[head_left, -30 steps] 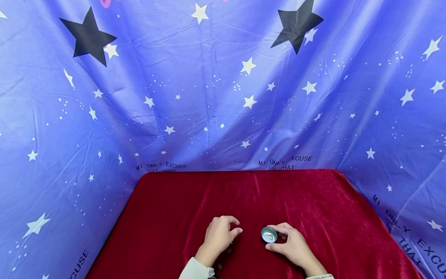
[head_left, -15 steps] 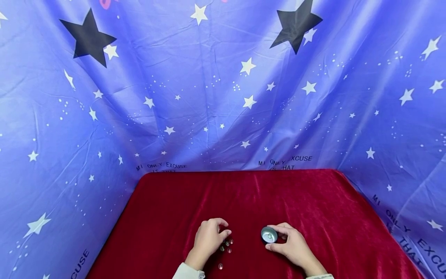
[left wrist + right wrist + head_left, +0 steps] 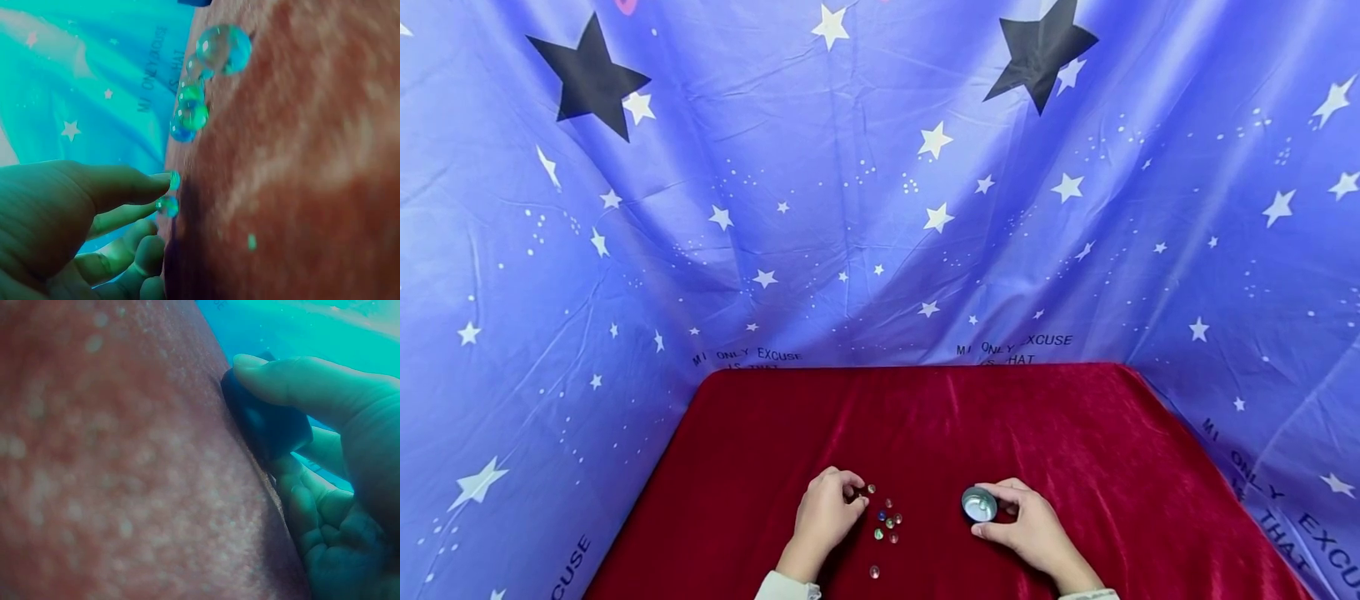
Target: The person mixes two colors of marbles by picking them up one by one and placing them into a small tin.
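Note:
My left hand [image 3: 829,507] is low over the red cloth, thumb and index finger slightly apart around a small glass marble [image 3: 167,206]. In the left wrist view a narrow gap shows between thumb and marble. A second marble [image 3: 871,489] lies just beyond the fingertips. More glass marbles [image 3: 890,522], some with green or blue inside, lie scattered to the right of this hand, and one clear marble [image 3: 874,572] sits closer to me. My right hand [image 3: 1030,525] grips a small dark round cup [image 3: 265,419] by its sides; its silvery inside faces up, low at the cloth.
Red velvet cloth [image 3: 925,425] covers the table, with slight folds on the right. Blue-purple curtains [image 3: 850,208] printed with stars and lettering enclose the back and both sides.
My left hand has moved left, away from the cup, and the marbles that it covered now show. The right hand and the cup have stayed in place.

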Demonstrator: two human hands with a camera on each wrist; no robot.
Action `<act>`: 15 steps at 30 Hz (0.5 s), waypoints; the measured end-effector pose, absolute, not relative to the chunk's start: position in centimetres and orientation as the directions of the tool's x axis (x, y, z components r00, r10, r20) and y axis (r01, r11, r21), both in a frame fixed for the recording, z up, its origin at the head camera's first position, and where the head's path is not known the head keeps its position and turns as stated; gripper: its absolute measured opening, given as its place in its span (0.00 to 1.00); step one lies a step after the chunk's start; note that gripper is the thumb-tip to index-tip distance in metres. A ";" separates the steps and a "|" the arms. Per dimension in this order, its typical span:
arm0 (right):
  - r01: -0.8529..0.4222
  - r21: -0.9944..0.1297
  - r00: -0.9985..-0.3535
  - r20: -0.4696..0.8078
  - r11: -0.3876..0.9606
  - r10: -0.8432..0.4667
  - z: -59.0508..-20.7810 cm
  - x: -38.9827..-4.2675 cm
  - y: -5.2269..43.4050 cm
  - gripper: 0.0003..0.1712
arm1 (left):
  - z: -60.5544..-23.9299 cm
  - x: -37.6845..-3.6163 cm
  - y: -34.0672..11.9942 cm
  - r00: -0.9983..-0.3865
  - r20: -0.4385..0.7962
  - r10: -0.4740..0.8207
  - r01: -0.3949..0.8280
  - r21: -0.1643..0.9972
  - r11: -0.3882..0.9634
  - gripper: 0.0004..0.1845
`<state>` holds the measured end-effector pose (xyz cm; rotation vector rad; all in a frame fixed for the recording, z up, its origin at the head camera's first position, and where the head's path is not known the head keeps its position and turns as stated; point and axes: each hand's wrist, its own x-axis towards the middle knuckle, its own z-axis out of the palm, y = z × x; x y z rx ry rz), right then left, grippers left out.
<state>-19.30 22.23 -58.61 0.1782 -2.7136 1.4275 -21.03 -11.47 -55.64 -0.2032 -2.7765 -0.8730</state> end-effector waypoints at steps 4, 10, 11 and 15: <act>-0.125 -0.819 -0.992 0.107 0.560 -0.065 -58.5 -19.3 22.2 0.33 | -55.9 -21.1 -12.0 -0.967 0.247 0.057 0.188 0.548 0.815 0.09; -0.126 -0.827 -0.992 0.108 0.548 -0.065 -58.3 -19.3 22.1 0.33 | -56.1 -21.2 -12.3 -0.972 0.226 0.062 0.182 0.562 0.807 0.09; -0.131 -0.827 -0.991 0.112 0.547 -0.067 -58.4 -19.3 22.1 0.33 | -56.2 -21.3 -12.3 -0.973 0.222 0.063 0.181 0.563 0.806 0.09; -0.142 -0.823 -0.990 0.124 0.550 -0.071 -58.6 -19.2 22.2 0.33 | -56.3 -21.5 -12.4 -0.976 0.207 0.064 0.175 0.581 0.795 0.10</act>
